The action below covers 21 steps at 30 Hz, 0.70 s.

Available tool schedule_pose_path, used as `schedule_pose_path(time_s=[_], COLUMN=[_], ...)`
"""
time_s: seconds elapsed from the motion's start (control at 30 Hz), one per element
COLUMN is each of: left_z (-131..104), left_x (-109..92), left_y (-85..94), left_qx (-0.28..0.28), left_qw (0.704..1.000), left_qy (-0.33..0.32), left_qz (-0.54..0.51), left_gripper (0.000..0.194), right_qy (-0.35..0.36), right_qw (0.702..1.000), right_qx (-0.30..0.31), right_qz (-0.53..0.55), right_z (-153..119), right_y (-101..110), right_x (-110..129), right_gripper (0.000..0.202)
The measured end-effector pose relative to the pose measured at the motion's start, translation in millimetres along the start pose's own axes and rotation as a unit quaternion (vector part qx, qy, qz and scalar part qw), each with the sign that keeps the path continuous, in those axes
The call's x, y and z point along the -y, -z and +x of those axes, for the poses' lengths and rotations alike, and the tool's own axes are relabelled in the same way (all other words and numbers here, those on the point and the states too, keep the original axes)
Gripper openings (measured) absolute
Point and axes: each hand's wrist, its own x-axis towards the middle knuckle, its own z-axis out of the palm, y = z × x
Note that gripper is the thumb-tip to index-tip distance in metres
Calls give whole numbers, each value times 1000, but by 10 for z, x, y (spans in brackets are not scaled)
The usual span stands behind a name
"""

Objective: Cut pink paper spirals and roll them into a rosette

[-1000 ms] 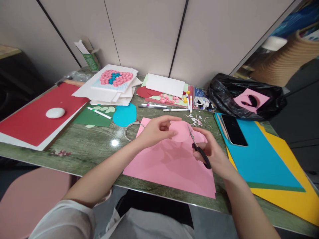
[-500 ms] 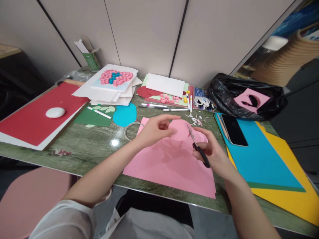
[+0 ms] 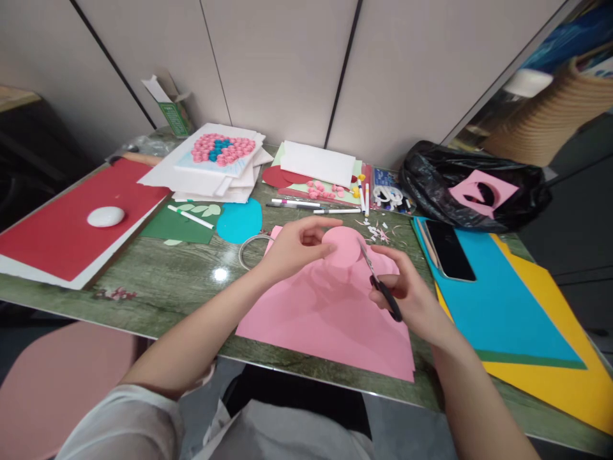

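Observation:
A round pink paper piece point(image 3: 343, 246) is pinched at its left edge between the thumb and fingers of my left hand point(image 3: 297, 248). My right hand point(image 3: 408, 291) grips black-handled scissors point(image 3: 387, 298), whose blades point up and left and meet the right edge of the round piece. Both hands are above large pink sheets point(image 3: 325, 326) lying on the table. A silver ring point(image 3: 241, 253), perhaps a roll of tape, lies left of the sheets, partly behind my left hand. Small paper scraps point(image 3: 378, 231) are scattered just beyond the scissors.
Blue paper point(image 3: 507, 300) with a phone point(image 3: 451, 250) lies right, over yellow sheets point(image 3: 569, 345). Behind it sits a black plastic bag point(image 3: 421, 185). Markers point(image 3: 335, 211) lie at the back. Red paper point(image 3: 57, 223) with a white oval object point(image 3: 106, 217) is left.
The round pink piece has turned or tilted slightly and shifted a little up and left. My left hand has moved slightly up; the right hand and scissors have barely moved.

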Motion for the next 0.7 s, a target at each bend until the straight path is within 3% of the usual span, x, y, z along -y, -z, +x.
schedule_pose_path(time_s=[0.33,0.53,0.7], left_z=[6,-14,-25], left_x=[28,54,74], left_y=[-20,-46,-50], left_qx=[-55,3,9], left_qw=[998,998,999], left_qy=[-16,7,-7], left_qz=[-26,-56,-53], left_gripper=[33,55,54], right_qy=[3,14,14], right_qw=[1000,1000,1000], right_qx=[-10,-21,-21], right_qz=[-4,12,8], right_z=[-3,16,10], right_y=[-23,-20,-26], right_x=[15,2,-7], right_gripper=[62,62,61])
